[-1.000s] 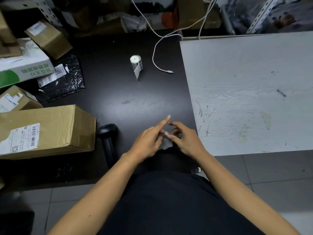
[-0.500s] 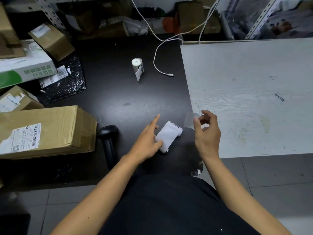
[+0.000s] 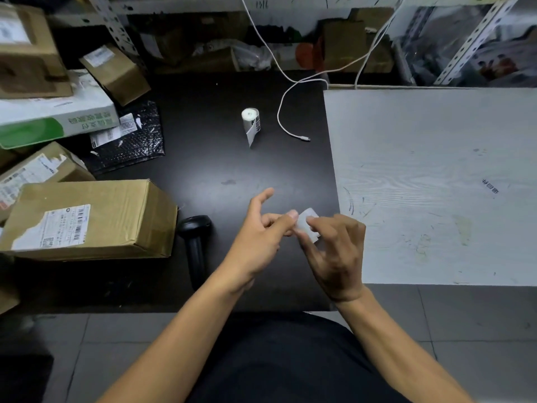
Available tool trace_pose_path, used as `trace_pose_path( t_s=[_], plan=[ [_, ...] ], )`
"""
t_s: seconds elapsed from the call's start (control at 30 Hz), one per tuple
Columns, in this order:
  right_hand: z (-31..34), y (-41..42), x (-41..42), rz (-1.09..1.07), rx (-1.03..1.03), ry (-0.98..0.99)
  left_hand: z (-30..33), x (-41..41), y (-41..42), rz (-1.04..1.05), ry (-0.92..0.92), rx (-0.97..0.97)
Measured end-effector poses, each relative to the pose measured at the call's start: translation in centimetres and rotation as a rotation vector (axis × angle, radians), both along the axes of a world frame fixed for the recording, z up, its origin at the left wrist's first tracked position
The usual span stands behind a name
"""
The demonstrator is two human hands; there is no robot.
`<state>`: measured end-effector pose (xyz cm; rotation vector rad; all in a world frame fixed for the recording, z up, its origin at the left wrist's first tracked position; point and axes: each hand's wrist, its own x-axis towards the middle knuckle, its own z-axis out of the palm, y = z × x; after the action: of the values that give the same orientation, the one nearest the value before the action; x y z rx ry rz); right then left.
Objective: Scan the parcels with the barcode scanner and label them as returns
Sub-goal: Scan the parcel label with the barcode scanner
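Note:
Over the black table (image 3: 209, 170), my left hand (image 3: 258, 237) and my right hand (image 3: 334, 254) both pinch a small white label piece (image 3: 306, 223) between thumb and fingers. The black barcode scanner (image 3: 195, 242) lies on the table just left of my left wrist. A brown cardboard parcel (image 3: 96, 219) with a white barcode label sits at the left. A roll of printed labels (image 3: 251, 123) stands at mid-table, with a strip hanging loose from it.
More parcels are piled at the far left: a white and green box (image 3: 52, 117), a black bubble mailer (image 3: 130, 141), smaller brown boxes (image 3: 114, 72). A white cable (image 3: 286, 123) ends beside the roll. A white wood-grain board (image 3: 436, 184) covers the right side.
My right hand has come back in from the board's edge to meet my left hand. Both hands now pinch the white label piece, which my left hand alone held half a second ago.

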<state>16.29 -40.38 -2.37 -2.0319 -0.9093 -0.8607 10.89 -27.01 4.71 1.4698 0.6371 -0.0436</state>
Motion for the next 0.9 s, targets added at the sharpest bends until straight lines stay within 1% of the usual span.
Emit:
trace_pose_path(
  t_s=[0.1,0.2,0.3,0.37,0.53,0.6,0.63,0.67,0.77,0.8,0.83,0.87,0.9],
  plan=[
    [0.0,0.7,-1.2,0.052,-0.025,0.006,-0.5,-1.2,0.1,0.039,0.016,0.0],
    [-0.2,1.2,-1.6,0.124,-0.044,0.029,-1.1,-2.7,0.3,0.185,0.049,-0.079],
    [-0.5,2.0,-1.9,0.235,-0.082,0.028,-1.8,-4.0,1.2,0.343,0.084,-0.204],
    [-0.9,2.7,-1.9,0.288,-0.113,0.012,-2.1,-4.7,2.0,0.426,0.074,-0.233],
    [-1.0,4.9,-2.4,0.34,-0.157,-0.039,-2.1,-5.9,4.1,0.534,0.019,-0.142],
    [-0.4,5.7,-2.6,0.345,-0.184,0.011,-1.6,-6.4,5.7,0.534,-0.021,-0.083],
    [0.0,6.1,-2.7,0.343,-0.174,0.104,-1.3,-6.8,6.6,0.516,-0.042,-0.054],
    [0.7,6.7,-2.9,0.343,-0.13,0.277,-0.8,-7.2,7.5,0.483,-0.063,-0.033],
    [4.5,9.3,-3.9,0.433,0.07,1.084,0.5,-8.8,10.2,0.386,-0.134,0.005],
    [5.4,10.6,-4.2,0.493,0.095,1.295,0.9,-9.4,11.0,0.377,-0.161,0.016],
    [6.2,11.9,-4.4,0.552,0.087,1.412,1.2,-9.9,11.8,0.378,-0.184,0.023],
    [6.8,12.9,-4.6,0.597,0.084,1.462,1.7,-10.3,12.2,0.384,-0.205,0.023],
    [7.4,14.2,-5.0,0.62,0.104,1.471,2.0,-10.8,13.1,0.397,-0.217,0.019]
  ],
)
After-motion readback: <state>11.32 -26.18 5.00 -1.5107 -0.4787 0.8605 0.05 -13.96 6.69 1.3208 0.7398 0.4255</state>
